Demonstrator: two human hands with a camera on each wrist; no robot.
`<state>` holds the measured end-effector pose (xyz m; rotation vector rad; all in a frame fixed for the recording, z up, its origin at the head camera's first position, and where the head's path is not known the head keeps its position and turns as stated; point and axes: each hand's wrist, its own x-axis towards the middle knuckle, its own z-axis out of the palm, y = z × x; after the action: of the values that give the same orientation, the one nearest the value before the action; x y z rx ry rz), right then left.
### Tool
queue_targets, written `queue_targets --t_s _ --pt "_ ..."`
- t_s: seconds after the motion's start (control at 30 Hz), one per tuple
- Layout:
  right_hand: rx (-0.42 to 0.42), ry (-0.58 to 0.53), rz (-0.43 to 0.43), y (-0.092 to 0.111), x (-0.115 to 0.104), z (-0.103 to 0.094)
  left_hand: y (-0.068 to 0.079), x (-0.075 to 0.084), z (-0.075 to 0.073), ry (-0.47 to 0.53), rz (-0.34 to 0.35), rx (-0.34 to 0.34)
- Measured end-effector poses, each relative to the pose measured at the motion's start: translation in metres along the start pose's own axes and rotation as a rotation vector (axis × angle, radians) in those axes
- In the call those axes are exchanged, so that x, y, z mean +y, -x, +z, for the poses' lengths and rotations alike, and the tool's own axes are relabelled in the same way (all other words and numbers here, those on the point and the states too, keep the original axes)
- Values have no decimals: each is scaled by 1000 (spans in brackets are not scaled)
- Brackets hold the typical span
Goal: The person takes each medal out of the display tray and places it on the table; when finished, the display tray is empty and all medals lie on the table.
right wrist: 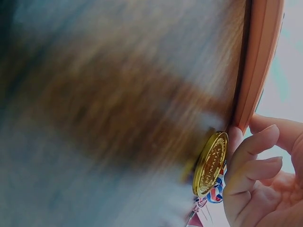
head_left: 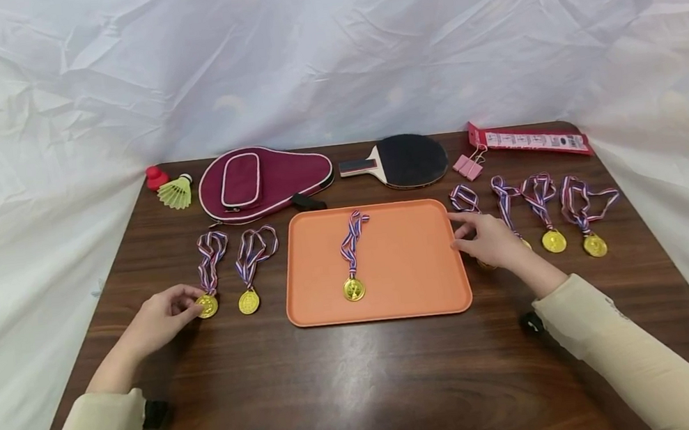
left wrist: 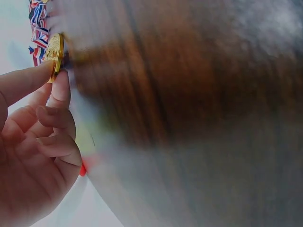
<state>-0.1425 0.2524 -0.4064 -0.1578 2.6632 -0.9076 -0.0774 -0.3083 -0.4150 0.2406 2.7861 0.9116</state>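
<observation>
My left hand (head_left: 163, 318) pinches the edge of a gold medal (head_left: 207, 306) between thumb and finger. Its striped ribbon (head_left: 207, 257) lies stretched out behind it. A second medal (head_left: 249, 301) is just right of it. At the middle of the table, an orange tray (head_left: 406, 264) bears one medal (head_left: 354, 289) with its ribbon. My right hand (head_left: 491, 240) holds the tray's right rim with thumb and index finger, the other fingers loosely bent. Beside those fingers is another gold medal (right wrist: 211, 164), mostly hidden under the hand in the head view.
To the right lie more medals, one (head_left: 554, 240) near another (head_left: 595, 245). Along the back are a red object (head_left: 155, 177), a shuttlecock (head_left: 176, 193), a maroon paddle case (head_left: 290, 175), a table tennis paddle (head_left: 412, 160), a pink binder clip (head_left: 468, 167) and a long red package (head_left: 532, 139).
</observation>
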Motion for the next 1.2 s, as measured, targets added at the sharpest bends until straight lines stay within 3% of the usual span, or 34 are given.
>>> queue_targets --t_s 0.23,0.37,0.5,0.67,0.77,0.97,1.2 --pt "-18 -2 23 0 -1 -1 1 -2 0 -42 7 43" --pt "-18 -1 18 0 -1 -1 2 4 -3 -94 -4 110" --pt "-11 -5 15 0 -1 -1 -2 24 -1 -96 29 182" --pt "-13 -7 15 0 -1 -1 -12 60 11 -49 129 212" --pt "-14 -5 14 0 -1 -1 -19 83 21 -21 183 190" --pt "-13 -6 14 0 -1 0 -30 119 48 72 271 78" --pt "-12 -11 12 1 -2 -1 -42 143 81 123 266 -11"
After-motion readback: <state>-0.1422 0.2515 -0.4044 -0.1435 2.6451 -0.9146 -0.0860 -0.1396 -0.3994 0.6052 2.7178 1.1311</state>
